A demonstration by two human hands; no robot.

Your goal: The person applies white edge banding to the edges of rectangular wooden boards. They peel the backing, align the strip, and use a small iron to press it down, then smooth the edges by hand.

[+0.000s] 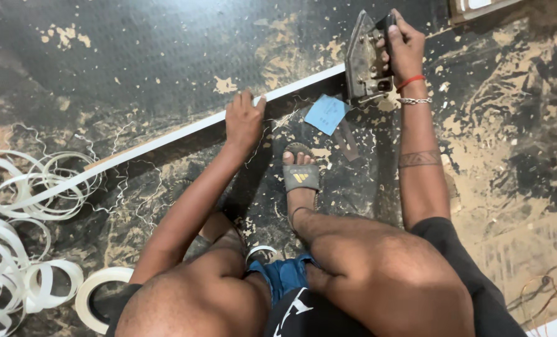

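Underfoot, the dark floor (135,56) is scuffed and flaking, with pale patches where the coating has worn through and sawdust spread thick toward my right. I am squatting low over it, one sandalled foot (300,176) planted between my arms.

A long board edge with white banding (185,130) runs slantwise across the floor from lower left to upper right. My left hand (243,120) rests on it with the fingers curled over the far side, pressing it down. My right hand (405,48) is wrapped tight around the black handle of an old metal iron (364,62), which stands on the strip's upper right end, tilted on its edge.

Just below the iron lies a small blue scrap of paper (326,113), touching a dark flat blade-like piece I cannot make out clearly. Thin curly white shavings (125,187) trail beside the strip. Loose coils of white edge banding (23,212) pile at my left, well apart from the iron, with one roll of tape (97,293) by my left knee. Tangled wire (550,287) lies at the lower right.
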